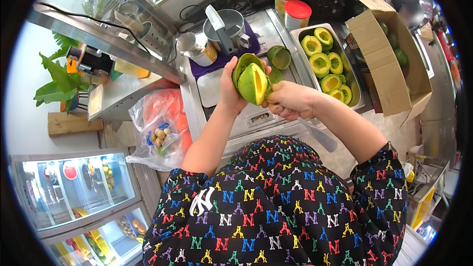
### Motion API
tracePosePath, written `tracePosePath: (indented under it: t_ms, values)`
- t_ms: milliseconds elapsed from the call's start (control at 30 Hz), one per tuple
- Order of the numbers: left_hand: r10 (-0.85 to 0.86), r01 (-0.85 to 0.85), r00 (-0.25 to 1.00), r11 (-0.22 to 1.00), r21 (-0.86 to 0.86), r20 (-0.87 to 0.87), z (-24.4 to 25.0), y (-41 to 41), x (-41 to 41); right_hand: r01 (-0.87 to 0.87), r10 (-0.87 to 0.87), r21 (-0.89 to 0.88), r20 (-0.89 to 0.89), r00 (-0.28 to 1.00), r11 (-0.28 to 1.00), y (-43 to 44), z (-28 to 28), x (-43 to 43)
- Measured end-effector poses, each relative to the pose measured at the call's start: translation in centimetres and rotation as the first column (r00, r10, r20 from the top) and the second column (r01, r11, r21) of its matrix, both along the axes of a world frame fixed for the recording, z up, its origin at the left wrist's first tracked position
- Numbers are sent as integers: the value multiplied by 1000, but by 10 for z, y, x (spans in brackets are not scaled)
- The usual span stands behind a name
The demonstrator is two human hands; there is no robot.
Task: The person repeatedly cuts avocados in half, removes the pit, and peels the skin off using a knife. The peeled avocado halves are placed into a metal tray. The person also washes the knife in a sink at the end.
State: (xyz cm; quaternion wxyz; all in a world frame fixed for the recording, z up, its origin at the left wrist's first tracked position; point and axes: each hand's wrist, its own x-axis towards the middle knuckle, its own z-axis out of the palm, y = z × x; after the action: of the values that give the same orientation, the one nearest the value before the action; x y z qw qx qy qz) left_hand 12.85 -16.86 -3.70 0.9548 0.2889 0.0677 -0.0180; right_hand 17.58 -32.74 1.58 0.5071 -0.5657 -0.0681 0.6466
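Note:
My left hand (231,88) cradles a peeled avocado half (252,84), with a loose piece of green avocado skin (248,60) behind it. Yellow flesh shows in the hollow of its cut face. My right hand (292,99) has its fingertips at the avocado's lower right edge. From under that same fist a flat-bladed utensil (319,136) sticks out toward my body; its other end is hidden in the fingers. Past my hands, an empty avocado skin (279,57) lies on the steel counter (258,112). To the right, a steel pan (356,96) contains several peeled avocado halves (320,64).
A metal pot (236,18) with a knife (226,38) across it stands on a purple cloth (197,68), beside an open can (196,48). Red-lidded cans (297,14) stand farther back. A cardboard box (373,59) of avocados is right; a plastic bag (159,129) hangs left.

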Motion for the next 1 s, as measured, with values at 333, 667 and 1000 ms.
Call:
tracePosePath:
  t_ms: [333, 667, 1000]
  values:
    - [-105, 82, 992, 960, -267, -72, -25, 13, -12, 402, -393, -89, 106, 913, 911, -95, 2, 42]
    - [-180, 156, 981, 947, -280, -64, -28, 1, -8, 617, -587, -194, 194, 786, 763, -166, -16, 51]
    - [-270, 234, 944, 953, -193, -188, -37, -21, -4, 664, -624, -175, 236, 745, 727, -206, -26, 65]
